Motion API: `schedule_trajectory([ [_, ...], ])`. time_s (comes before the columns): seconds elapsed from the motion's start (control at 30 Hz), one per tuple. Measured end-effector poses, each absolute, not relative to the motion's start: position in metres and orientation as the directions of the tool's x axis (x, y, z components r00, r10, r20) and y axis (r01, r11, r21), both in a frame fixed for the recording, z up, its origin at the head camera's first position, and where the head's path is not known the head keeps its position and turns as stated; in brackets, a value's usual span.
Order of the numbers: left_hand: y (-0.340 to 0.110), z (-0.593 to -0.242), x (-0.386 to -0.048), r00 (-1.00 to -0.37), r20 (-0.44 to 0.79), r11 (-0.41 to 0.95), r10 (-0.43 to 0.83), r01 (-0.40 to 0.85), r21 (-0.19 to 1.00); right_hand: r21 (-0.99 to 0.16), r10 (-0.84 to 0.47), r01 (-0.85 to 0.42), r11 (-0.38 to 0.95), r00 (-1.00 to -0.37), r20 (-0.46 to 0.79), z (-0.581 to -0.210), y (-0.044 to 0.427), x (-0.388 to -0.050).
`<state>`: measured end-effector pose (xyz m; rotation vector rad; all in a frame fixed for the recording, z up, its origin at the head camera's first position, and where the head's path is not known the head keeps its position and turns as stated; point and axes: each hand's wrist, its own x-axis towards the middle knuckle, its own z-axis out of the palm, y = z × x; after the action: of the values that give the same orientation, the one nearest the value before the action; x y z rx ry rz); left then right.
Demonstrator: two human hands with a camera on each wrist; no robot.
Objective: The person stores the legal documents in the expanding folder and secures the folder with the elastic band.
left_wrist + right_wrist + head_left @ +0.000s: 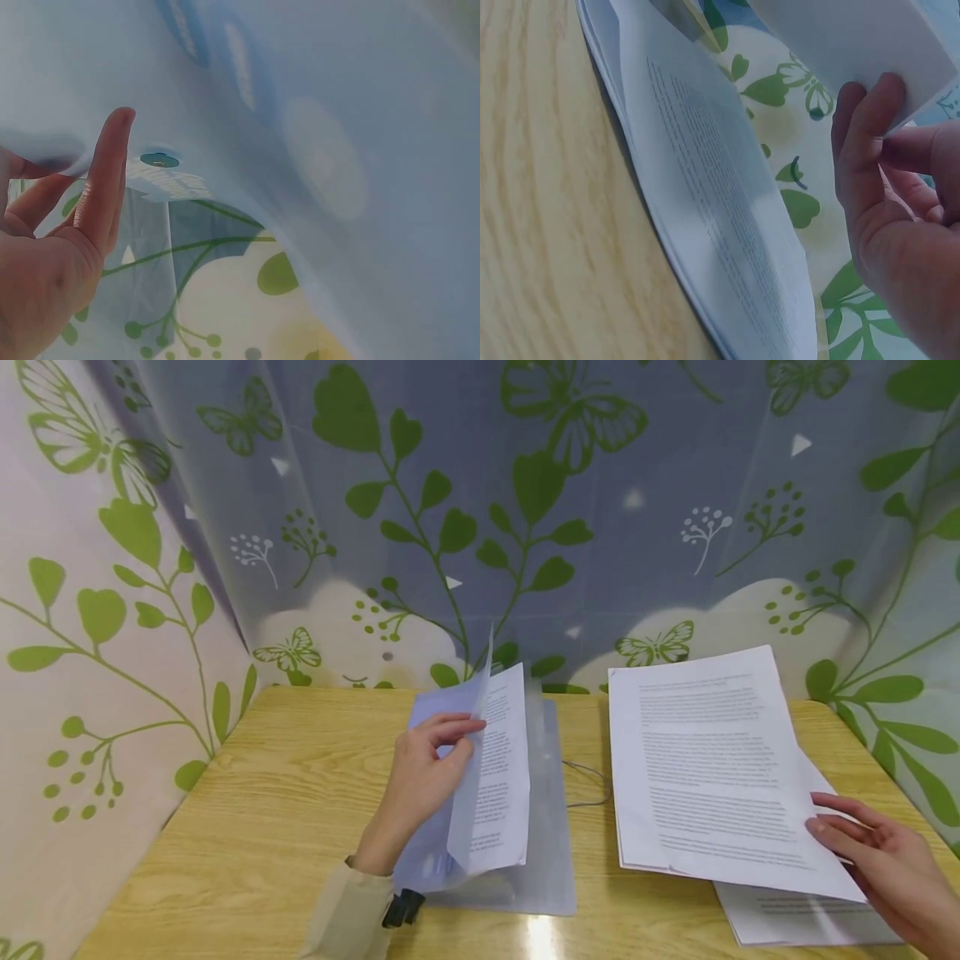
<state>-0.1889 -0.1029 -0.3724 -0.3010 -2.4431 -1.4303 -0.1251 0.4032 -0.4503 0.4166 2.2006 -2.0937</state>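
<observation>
Nearby, gray cord [592, 770] between folder [553, 868] and papers [720, 768], leafy curtain [660, 527] behind.

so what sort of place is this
Probably a curtained-off desk space: a wood-grain table, leaf-and-butterfly curtains on three sides, and printed sheets beside a plastic folder.

Home-like nook [652, 543] is indicated by butterfly-print curtain [480, 535] at 12 o'clock, wood-grain table [300, 777] at 6; exact room can't be told.
</observation>
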Motion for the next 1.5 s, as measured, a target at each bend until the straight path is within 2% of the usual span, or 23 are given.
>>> schedule_trajectory([
  [0.23,-0.103,-0.373,-0.189,-0.932,0.362,0.482,0.032,0.331,0.811,-0.968,0.156,0.244,0.066,-0.96,-0.231,-0.447,0.396,-0.127],
  [0.5,-0.103,-0.373,-0.189,-0.932,0.361,0.492,0.031,0.328,0.806,-0.975,0.132,0.223,0.012,-0.967,-0.219,-0.44,0.382,-0.125],
  [1.5,-0.103,-0.374,-0.189,-0.93,0.368,0.494,0.026,0.332,0.804,-0.985,0.069,0.169,-0.028,-0.983,-0.171,-0.432,0.344,-0.13],
])
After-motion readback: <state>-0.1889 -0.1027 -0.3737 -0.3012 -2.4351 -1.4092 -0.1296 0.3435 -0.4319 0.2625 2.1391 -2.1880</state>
